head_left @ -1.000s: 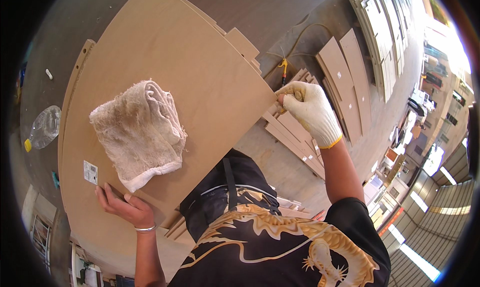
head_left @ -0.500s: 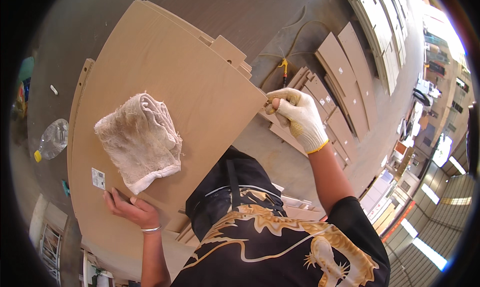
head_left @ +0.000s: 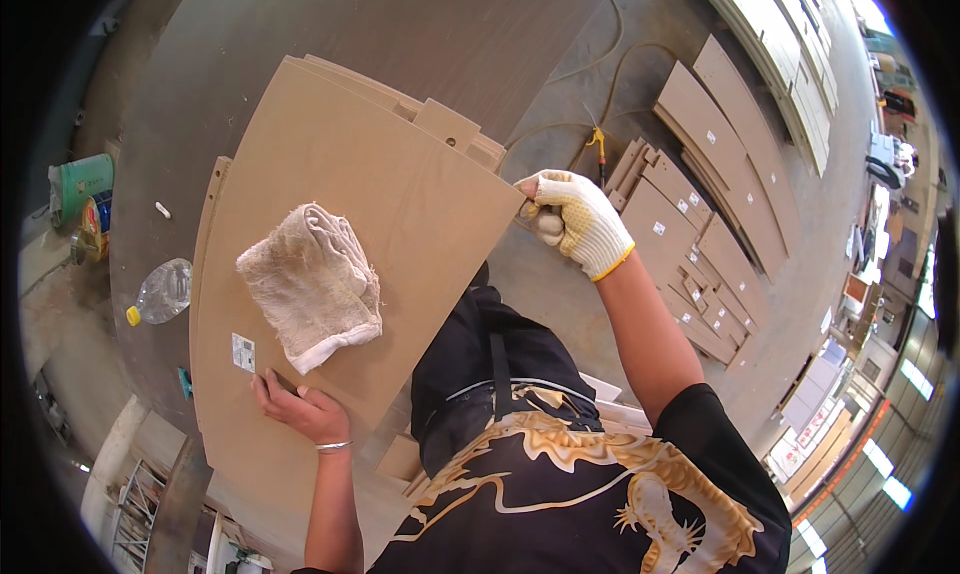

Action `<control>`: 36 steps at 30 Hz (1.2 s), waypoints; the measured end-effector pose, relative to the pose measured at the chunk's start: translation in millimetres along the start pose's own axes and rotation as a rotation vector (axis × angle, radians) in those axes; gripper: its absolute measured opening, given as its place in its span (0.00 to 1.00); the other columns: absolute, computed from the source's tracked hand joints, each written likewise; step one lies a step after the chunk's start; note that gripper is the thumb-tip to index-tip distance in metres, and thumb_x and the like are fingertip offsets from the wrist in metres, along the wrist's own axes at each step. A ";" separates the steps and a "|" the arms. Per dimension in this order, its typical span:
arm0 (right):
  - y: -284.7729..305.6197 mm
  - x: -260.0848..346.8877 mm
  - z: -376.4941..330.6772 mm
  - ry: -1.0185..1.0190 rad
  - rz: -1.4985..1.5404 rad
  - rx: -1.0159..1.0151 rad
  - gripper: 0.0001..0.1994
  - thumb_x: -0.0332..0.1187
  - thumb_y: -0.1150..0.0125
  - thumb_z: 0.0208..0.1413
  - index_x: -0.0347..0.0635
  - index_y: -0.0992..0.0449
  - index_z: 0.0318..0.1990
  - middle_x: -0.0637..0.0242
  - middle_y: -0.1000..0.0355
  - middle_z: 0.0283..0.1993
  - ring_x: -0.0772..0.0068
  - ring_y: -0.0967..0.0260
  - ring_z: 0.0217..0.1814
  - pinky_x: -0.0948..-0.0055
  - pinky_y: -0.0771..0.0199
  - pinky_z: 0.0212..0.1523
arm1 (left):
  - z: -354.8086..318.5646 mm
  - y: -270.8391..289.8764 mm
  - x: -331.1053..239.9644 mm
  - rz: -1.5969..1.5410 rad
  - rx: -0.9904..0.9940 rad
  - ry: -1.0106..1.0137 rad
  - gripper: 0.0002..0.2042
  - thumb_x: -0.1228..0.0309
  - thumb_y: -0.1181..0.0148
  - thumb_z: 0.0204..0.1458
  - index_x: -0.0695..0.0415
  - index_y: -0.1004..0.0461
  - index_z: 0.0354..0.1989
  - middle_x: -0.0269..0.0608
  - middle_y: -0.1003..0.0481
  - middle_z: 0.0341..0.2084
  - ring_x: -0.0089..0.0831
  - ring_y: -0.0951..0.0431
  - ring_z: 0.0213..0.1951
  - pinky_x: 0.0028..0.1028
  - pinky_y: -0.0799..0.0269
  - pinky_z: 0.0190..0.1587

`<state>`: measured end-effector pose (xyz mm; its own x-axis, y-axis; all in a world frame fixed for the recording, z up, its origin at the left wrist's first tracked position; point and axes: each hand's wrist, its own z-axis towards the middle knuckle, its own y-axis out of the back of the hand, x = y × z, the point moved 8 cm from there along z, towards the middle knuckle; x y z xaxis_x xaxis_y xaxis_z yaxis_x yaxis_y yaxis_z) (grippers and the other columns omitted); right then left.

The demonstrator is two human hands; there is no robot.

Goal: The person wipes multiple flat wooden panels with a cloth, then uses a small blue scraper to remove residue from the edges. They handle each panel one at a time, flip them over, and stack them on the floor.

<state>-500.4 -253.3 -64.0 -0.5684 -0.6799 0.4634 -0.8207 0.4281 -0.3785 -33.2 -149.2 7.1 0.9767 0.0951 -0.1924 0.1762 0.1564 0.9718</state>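
Nearest is the person's black shirt [head_left: 560, 464] with its gold print. The bare left hand [head_left: 300, 411] lies on the brown board [head_left: 420, 204], fingers loosely bent and pinching nothing, just beside a white label [head_left: 243, 352]. The gloved right hand [head_left: 575, 219] is curled at the board's right corner; whether it pinches the edge cannot be told. A folded cloth [head_left: 315, 284] rests on the board, between the hands. Over the last second, board and bottle [head_left: 165, 292] have shifted rightward in view together, while the cloth has kept its place on the board; probably the head turned, so the work seems little advanced. The board tops a stack on the dark desk [head_left: 420, 34]. Beyond are a yellow air gun [head_left: 598, 139] and brown panels [head_left: 690, 224] on the floor.
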 end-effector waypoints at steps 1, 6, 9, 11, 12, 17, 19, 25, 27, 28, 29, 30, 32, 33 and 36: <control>1.4 -3.1 1.1 -0.029 0.052 0.030 0.07 0.30 0.32 0.60 0.36 0.19 0.41 0.61 0.23 0.30 0.85 0.45 0.16 0.82 0.51 0.15 | -0.1 0.0 -0.2 -0.003 -0.005 -0.003 0.27 0.63 0.56 0.67 0.69 0.39 0.70 0.68 0.42 0.70 0.65 0.42 0.71 0.57 0.50 0.73; 4.9 -10.5 8.5 0.016 -0.010 0.084 0.07 0.31 0.33 0.63 0.38 0.21 0.44 0.66 0.25 0.34 0.86 0.47 0.16 0.82 0.52 0.16 | -2.1 -2.6 1.5 0.000 -0.023 0.002 0.27 0.64 0.56 0.66 0.69 0.39 0.70 0.68 0.42 0.70 0.65 0.43 0.72 0.59 0.51 0.73; 0.3 -11.6 8.9 -0.073 0.080 0.059 0.02 0.25 0.41 0.64 0.38 0.22 0.40 0.67 0.29 0.29 0.87 0.47 0.15 0.82 0.53 0.13 | -2.6 -3.2 0.8 0.006 -0.028 0.006 0.28 0.67 0.55 0.64 0.68 0.40 0.71 0.69 0.42 0.70 0.66 0.45 0.73 0.60 0.52 0.74; 3.2 9.9 9.2 0.006 -0.051 -0.094 0.04 0.29 0.38 0.65 0.38 0.21 0.42 0.68 0.28 0.28 0.86 0.45 0.15 0.82 0.51 0.14 | -2.5 -3.4 -0.4 0.006 -0.023 0.018 0.28 0.68 0.55 0.62 0.68 0.40 0.70 0.69 0.42 0.70 0.66 0.46 0.73 0.61 0.53 0.74; 5.8 26.3 9.0 0.068 -0.149 -0.227 0.07 0.31 0.35 0.65 0.37 0.21 0.43 0.69 0.27 0.27 0.86 0.44 0.15 0.82 0.49 0.14 | -2.4 -3.9 -0.6 -0.002 -0.014 0.034 0.28 0.69 0.55 0.62 0.68 0.40 0.70 0.69 0.43 0.70 0.67 0.46 0.73 0.62 0.53 0.74; -73.3 120.4 43.7 0.495 -0.521 -0.162 0.19 0.36 0.38 0.63 0.36 0.23 0.58 0.65 0.22 0.41 0.83 0.33 0.27 0.77 0.31 0.28 | -0.3 0.3 -5.2 -0.031 0.006 0.086 0.29 0.70 0.53 0.59 0.69 0.40 0.69 0.70 0.43 0.70 0.70 0.48 0.74 0.64 0.56 0.75; -114.1 135.0 85.4 0.512 -0.783 -0.179 0.24 0.34 0.44 0.60 0.39 0.25 0.64 0.61 0.20 0.49 0.72 0.24 0.39 0.70 0.21 0.44 | 1.5 2.7 -7.7 -0.046 0.000 0.080 0.29 0.70 0.52 0.58 0.69 0.40 0.69 0.71 0.44 0.70 0.71 0.48 0.74 0.65 0.56 0.76; -198.1 139.5 211.2 0.606 -1.430 -0.351 0.15 0.38 0.45 0.60 0.43 0.16 0.48 0.51 0.18 0.50 0.44 0.22 0.57 0.55 0.23 0.59 | 2.2 4.3 -7.7 -0.071 0.003 0.081 0.29 0.70 0.51 0.56 0.69 0.39 0.67 0.71 0.44 0.70 0.72 0.48 0.73 0.69 0.56 0.74; -216.7 139.0 236.8 0.611 -1.644 -0.371 0.14 0.39 0.42 0.60 0.45 0.16 0.46 0.53 0.17 0.49 0.48 0.20 0.54 0.55 0.21 0.56 | 2.6 3.1 -6.6 -0.072 0.003 0.092 0.29 0.71 0.51 0.56 0.69 0.39 0.67 0.70 0.44 0.70 0.73 0.48 0.73 0.70 0.55 0.74; -220.9 139.7 244.6 0.591 -1.721 -0.408 0.12 0.39 0.40 0.60 0.45 0.15 0.44 0.53 0.17 0.48 0.49 0.20 0.53 0.54 0.21 0.54 | 2.9 3.0 -7.4 -0.067 0.000 0.077 0.29 0.71 0.50 0.56 0.69 0.40 0.67 0.70 0.44 0.70 0.73 0.48 0.73 0.70 0.56 0.74; -228.3 141.3 249.0 0.631 -1.786 -0.431 0.12 0.40 0.38 0.60 0.45 0.16 0.44 0.54 0.17 0.47 0.49 0.20 0.53 0.54 0.21 0.53 | 2.8 2.4 -7.2 -0.060 0.007 0.075 0.30 0.71 0.50 0.55 0.69 0.40 0.67 0.70 0.44 0.70 0.73 0.48 0.73 0.70 0.56 0.73; -233.9 141.7 252.0 0.654 -1.854 -0.453 0.11 0.40 0.37 0.60 0.46 0.16 0.43 0.54 0.18 0.46 0.50 0.20 0.52 0.54 0.21 0.53 | 2.5 3.4 -6.9 -0.058 -0.001 0.072 0.30 0.71 0.50 0.55 0.69 0.40 0.67 0.70 0.44 0.70 0.74 0.48 0.73 0.70 0.56 0.73; -241.1 140.4 256.4 0.703 -1.906 -0.474 0.11 0.40 0.35 0.60 0.46 0.17 0.43 0.55 0.18 0.46 0.51 0.20 0.51 0.54 0.21 0.51 | 2.1 1.9 -5.7 -0.056 0.028 0.077 0.30 0.71 0.49 0.54 0.69 0.41 0.67 0.70 0.44 0.69 0.74 0.49 0.73 0.70 0.56 0.73; -241.6 138.8 258.2 0.724 -1.888 -0.476 0.10 0.40 0.34 0.60 0.46 0.18 0.44 0.55 0.18 0.46 0.51 0.20 0.51 0.53 0.21 0.51 | 1.9 2.1 -5.2 -0.058 0.034 0.079 0.30 0.71 0.49 0.54 0.69 0.41 0.67 0.70 0.45 0.69 0.74 0.49 0.73 0.70 0.56 0.73; -238.2 131.9 267.4 0.750 -1.852 -0.466 0.13 0.41 0.33 0.60 0.46 0.20 0.47 0.55 0.19 0.47 0.51 0.20 0.52 0.53 0.22 0.51 | 1.5 1.8 -5.0 -0.075 0.051 0.088 0.30 0.71 0.49 0.54 0.69 0.41 0.67 0.71 0.45 0.70 0.74 0.50 0.73 0.70 0.57 0.74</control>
<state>-364.2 -604.1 -127.0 0.9751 -0.1164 0.1886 -0.2066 -0.1688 0.9638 -37.6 -150.8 10.0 0.9462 0.1717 -0.2741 0.2568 0.1165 0.9594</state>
